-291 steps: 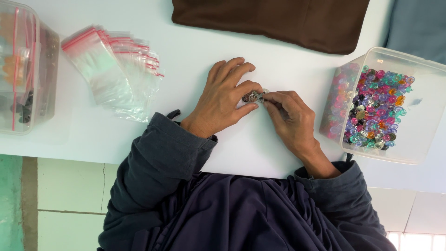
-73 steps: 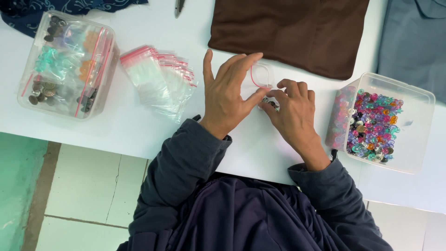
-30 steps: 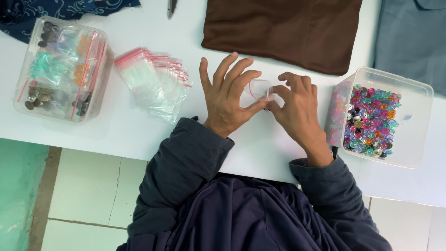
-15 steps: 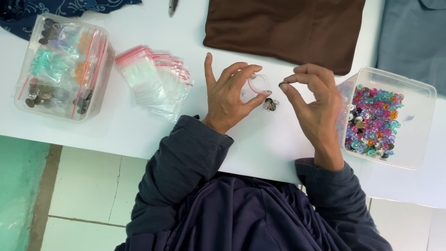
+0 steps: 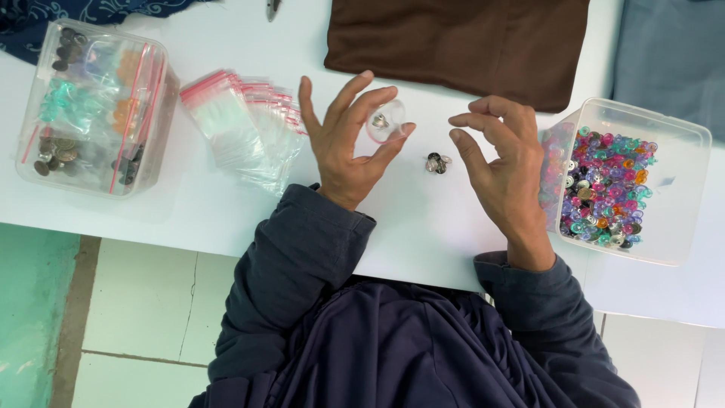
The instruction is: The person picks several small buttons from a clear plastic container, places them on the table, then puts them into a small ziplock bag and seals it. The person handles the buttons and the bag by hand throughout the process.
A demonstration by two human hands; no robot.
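Since the frame half a second back the hands have drawn a little further apart, and the small cluster of metal buttons [image 5: 436,162] lies alone on the white table [image 5: 189,211] between them.

Nearest the body, the dark sleeves run up from the lower centre of the frame. The left hand [image 5: 343,143], centre-left, holds a small clear bag [image 5: 386,122] pinched between thumb and fingertips, the other fingers spread wide; one small metal piece shows inside the bag. The right hand [image 5: 502,162], centre-right, is empty, its fingers loosely curled and open, thumb and forefinger parted.

The buttons sit just left of the right hand's thumb and just right and below the bag. Both hands are near them, but only the right is free. The bag's opening cannot be made out.

Farther out, a clear box of coloured beads [image 5: 604,185] stands at right, a fan of empty zip bags [image 5: 242,125] upper left, another clear box [image 5: 94,106] of filled bags at far left, and a brown cloth [image 5: 453,38] at the top.
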